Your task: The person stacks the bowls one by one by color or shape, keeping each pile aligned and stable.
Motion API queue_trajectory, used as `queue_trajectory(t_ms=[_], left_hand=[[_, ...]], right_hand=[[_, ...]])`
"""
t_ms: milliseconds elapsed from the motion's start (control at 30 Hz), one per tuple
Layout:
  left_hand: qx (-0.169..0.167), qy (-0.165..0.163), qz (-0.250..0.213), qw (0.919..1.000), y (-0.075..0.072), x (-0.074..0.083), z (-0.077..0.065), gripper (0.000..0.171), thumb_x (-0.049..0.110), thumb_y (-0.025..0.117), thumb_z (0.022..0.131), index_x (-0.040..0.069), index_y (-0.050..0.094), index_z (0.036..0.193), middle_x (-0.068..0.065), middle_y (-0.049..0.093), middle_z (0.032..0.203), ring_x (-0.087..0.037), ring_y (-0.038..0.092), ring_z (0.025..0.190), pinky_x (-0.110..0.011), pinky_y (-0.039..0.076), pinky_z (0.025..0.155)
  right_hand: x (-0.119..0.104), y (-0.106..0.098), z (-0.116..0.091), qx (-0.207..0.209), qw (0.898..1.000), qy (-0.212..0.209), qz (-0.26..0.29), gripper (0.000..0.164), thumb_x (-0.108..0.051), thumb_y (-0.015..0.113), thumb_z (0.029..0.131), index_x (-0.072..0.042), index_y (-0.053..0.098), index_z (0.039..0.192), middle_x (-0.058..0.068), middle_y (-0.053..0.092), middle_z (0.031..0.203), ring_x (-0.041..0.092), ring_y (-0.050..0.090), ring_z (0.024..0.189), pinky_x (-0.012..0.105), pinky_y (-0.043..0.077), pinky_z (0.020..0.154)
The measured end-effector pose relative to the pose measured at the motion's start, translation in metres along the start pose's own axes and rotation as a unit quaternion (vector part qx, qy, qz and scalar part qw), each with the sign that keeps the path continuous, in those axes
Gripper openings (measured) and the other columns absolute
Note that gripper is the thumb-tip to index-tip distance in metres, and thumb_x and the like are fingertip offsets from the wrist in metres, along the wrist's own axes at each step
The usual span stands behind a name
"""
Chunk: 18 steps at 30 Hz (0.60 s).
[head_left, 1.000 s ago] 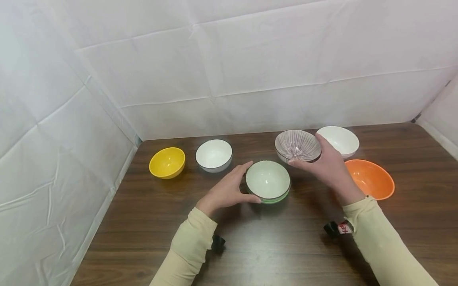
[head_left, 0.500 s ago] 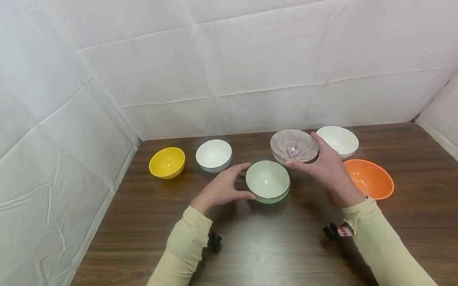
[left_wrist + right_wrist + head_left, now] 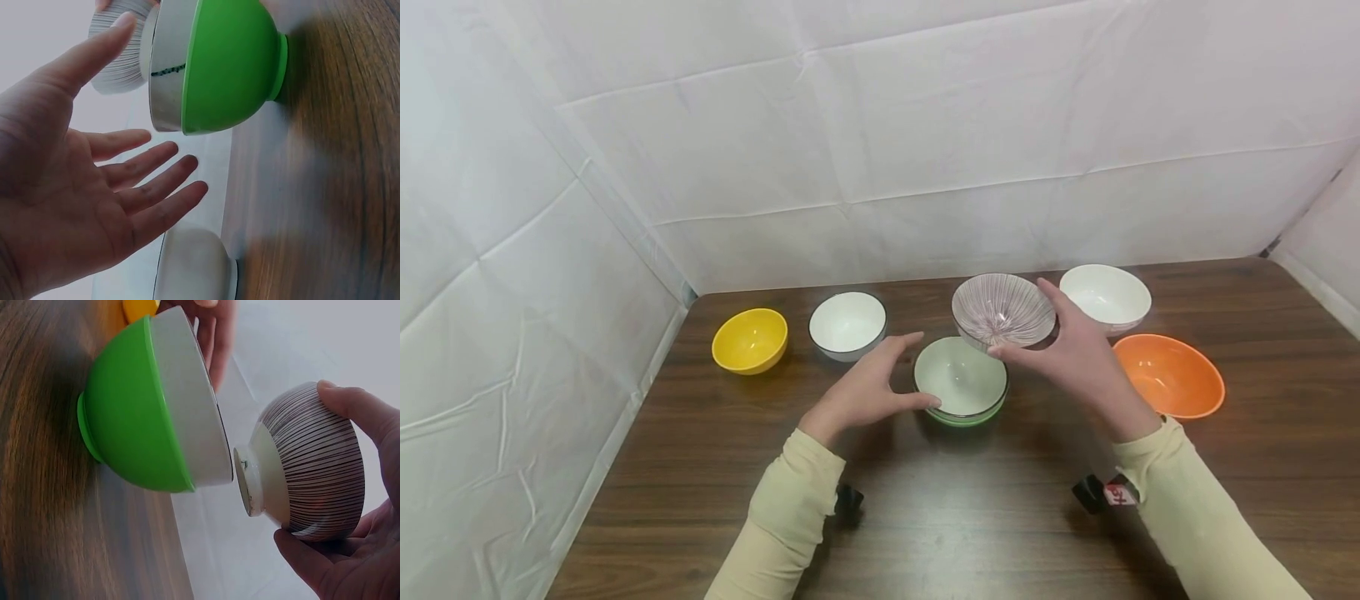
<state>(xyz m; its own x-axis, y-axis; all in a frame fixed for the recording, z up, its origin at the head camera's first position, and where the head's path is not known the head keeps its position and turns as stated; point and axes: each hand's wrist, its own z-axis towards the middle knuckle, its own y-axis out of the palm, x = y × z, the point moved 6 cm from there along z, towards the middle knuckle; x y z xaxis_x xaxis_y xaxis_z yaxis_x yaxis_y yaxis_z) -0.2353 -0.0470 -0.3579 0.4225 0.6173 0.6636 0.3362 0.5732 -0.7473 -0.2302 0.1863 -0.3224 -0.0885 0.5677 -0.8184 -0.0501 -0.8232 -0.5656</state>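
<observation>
My right hand (image 3: 1078, 358) grips a purple-and-white striped bowl (image 3: 1002, 310) by its sides, thumb in front and fingers behind. That bowl hangs in the air above the back right of a two-bowl stack, its foot close to the stack's rim in the right wrist view. On top of the stack sits a pale bowl with a dark rim (image 3: 958, 379), nested in a green bowl (image 3: 128, 412) standing on the table. My left hand (image 3: 865, 387) is spread beside the stack's left side, fingers apart and holding nothing; the left wrist view shows its open palm.
Left of the stack are a white bowl with a dark rim (image 3: 847, 323) and a yellow bowl (image 3: 750, 342). To the right stand another white bowl (image 3: 1107, 296) and an orange bowl (image 3: 1172, 379). A white cloth wall (image 3: 880, 150) rises behind the wooden table (image 3: 955, 525).
My right hand has carried the striped bowl leftward, over the stack's edge. My left hand has drawn back slightly from the stack. The other bowls stay put.
</observation>
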Motion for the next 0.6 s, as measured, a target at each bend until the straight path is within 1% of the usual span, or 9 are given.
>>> queue_trajectory(t_ms=[67, 167, 300, 400, 500, 600], left_hand=[[0.009, -0.001, 0.0, 1.0, 0.0, 0.002, 0.001, 0.088, 0.041, 0.076, 0.077, 0.008, 0.033, 0.147, -0.009, 0.043, 0.146, -0.022, 0.051, 0.123, -0.041, 0.044, 0.105], [0.024, 0.002, 0.003, 0.9997, -0.001, 0.006, 0.003, 0.088, 0.041, 0.076, 0.078, 0.007, 0.033, 0.146, -0.01, 0.043, 0.146, -0.023, 0.051, 0.123, -0.041, 0.044, 0.105], [0.046, 0.008, 0.012, 0.9988, -0.001, 0.009, 0.004, 0.087, 0.044, 0.075, 0.078, 0.007, 0.034, 0.146, -0.01, 0.042, 0.146, -0.021, 0.045, 0.128, -0.041, 0.04, 0.109], [0.062, 0.009, 0.015, 0.9979, -0.001, 0.011, 0.004, 0.088, 0.046, 0.074, 0.078, 0.008, 0.035, 0.146, -0.009, 0.042, 0.147, -0.019, 0.038, 0.133, -0.041, 0.036, 0.112], [0.078, 0.014, 0.006, 0.9969, -0.001, 0.013, 0.004, 0.09, 0.047, 0.074, 0.077, 0.008, 0.033, 0.147, -0.009, 0.041, 0.148, -0.019, 0.037, 0.134, -0.043, 0.035, 0.112], [0.089, 0.017, -0.014, 0.9958, -0.001, 0.015, 0.005, 0.095, 0.047, 0.075, 0.077, 0.009, 0.027, 0.149, -0.008, 0.043, 0.147, -0.019, 0.039, 0.133, -0.044, 0.036, 0.112]], right_hand=[[-0.002, 0.002, -0.002, -0.006, 1.0, 0.002, 0.012, 0.118, -0.049, 0.085, 0.062, -0.012, 0.019, 0.153, 0.023, 0.034, 0.15, 0.037, 0.033, 0.133, 0.061, 0.026, 0.111], [-0.005, 0.004, -0.003, -0.009, 1.0, -0.007, 0.02, 0.117, -0.044, 0.086, 0.062, -0.011, 0.02, 0.153, 0.023, 0.036, 0.149, 0.036, 0.034, 0.132, 0.061, 0.026, 0.111], [-0.009, 0.006, -0.005, -0.01, 0.999, -0.038, 0.014, 0.115, -0.04, 0.087, 0.063, -0.005, 0.022, 0.151, 0.026, 0.037, 0.148, 0.038, 0.033, 0.133, 0.063, 0.026, 0.11], [-0.011, 0.008, -0.007, -0.012, 0.998, -0.053, -0.001, 0.115, -0.042, 0.087, 0.063, -0.004, 0.023, 0.151, 0.027, 0.037, 0.147, 0.04, 0.033, 0.133, 0.064, 0.026, 0.11], [-0.012, 0.011, -0.008, -0.021, 0.998, -0.056, -0.011, 0.116, -0.044, 0.086, 0.062, -0.006, 0.023, 0.151, 0.026, 0.038, 0.147, 0.04, 0.034, 0.133, 0.064, 0.027, 0.109], [-0.011, 0.015, -0.01, -0.032, 0.998, -0.055, -0.019, 0.116, -0.045, 0.086, 0.062, -0.007, 0.023, 0.151, 0.025, 0.038, 0.148, 0.039, 0.035, 0.133, 0.064, 0.028, 0.109]])
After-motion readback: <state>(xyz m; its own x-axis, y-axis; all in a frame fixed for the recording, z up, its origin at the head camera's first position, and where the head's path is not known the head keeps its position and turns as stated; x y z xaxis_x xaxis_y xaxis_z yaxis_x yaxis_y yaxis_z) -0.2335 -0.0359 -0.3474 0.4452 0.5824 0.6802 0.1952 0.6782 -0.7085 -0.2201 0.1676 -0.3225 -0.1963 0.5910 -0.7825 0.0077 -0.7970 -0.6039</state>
